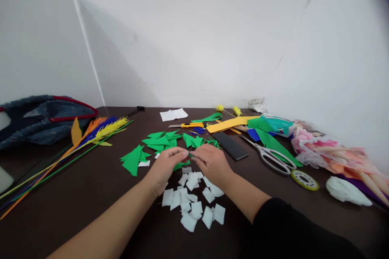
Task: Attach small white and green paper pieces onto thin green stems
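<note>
Both hands meet over desk (91,194) centre. Left hand (165,166) and right hand (212,164) each have fingers pinched together on one small green strip (190,154), held between them just above the desk. It is too small to tell paper from wire.

Directly under the hands is a pile of white paper squares (194,202). Behind them are green paper triangles (158,141), with more at (133,161).

Right side: black phone (234,145) face down, white-handled scissors (273,157), yellow-green tape roll (304,179) with markings too small to read, and a doll (334,153).

Back: yellow utility knife (190,125) and a yellow foam sheet (231,123).

Left: coloured feather stems (91,133) and a denim bag (42,117).
</note>
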Available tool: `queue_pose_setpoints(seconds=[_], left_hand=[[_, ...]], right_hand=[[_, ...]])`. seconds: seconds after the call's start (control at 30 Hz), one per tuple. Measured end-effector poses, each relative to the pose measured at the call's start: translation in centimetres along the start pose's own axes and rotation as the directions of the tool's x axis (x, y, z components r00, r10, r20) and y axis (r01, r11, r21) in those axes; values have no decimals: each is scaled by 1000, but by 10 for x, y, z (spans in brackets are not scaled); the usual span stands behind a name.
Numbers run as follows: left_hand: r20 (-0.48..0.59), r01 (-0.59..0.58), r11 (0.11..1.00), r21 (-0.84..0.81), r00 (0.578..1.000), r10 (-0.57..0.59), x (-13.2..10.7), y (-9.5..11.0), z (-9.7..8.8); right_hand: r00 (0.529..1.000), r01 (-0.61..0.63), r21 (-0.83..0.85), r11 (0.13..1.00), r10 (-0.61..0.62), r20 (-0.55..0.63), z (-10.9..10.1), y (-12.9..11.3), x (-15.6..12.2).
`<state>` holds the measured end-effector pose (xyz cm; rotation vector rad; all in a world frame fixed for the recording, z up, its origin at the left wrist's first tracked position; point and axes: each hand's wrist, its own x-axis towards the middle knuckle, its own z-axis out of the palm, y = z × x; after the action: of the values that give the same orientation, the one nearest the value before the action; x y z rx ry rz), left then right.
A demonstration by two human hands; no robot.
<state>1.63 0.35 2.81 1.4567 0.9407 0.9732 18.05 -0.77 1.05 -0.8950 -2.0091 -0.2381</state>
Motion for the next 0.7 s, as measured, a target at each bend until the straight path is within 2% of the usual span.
queue_pose_setpoints(seconds=[0.07,0.17,0.27,0.33,0.4,0.47,0.53,0.6,0.63,0.67,0.7], left_hand=[[80,11,999,36,997,-13,1,1,-5],[190,-14,983,181,982,-21,4,-1,-11],[189,-81,933,351,982,14,6,-3,-13],[173,-159,878,452,981,88,6,-4,-13],[172,-272,785,556,962,212,5,-3,-12],[203,-407,628,663,905,373,3,-2,-12],[256,-504,429,749,818,515,1,-2,-11],[292,-531,291,796,757,584,0,-1,-11],[293,-526,274,805,755,587,-1,-1,-11],[279,-512,306,803,776,566,-1,0,-11],[254,-488,381,785,815,521,-2,1,-10]], right_hand=[[996,83,-101,991,-78,52,-2,0,0],[980,173,-217,961,-145,137,-3,0,0],[970,213,-232,949,-176,169,-2,1,-1],[977,173,-156,972,-150,152,-2,2,0],[990,50,6,999,-50,134,-3,2,1],[976,-186,201,962,156,154,-3,-1,3],[890,-453,361,816,388,240,-3,-3,5],[790,-613,452,648,513,336,-3,-5,6],[767,-641,466,610,529,363,-3,-6,7],[769,-639,457,618,527,363,-3,-5,7],[790,-613,424,667,512,336,-3,-5,6]])
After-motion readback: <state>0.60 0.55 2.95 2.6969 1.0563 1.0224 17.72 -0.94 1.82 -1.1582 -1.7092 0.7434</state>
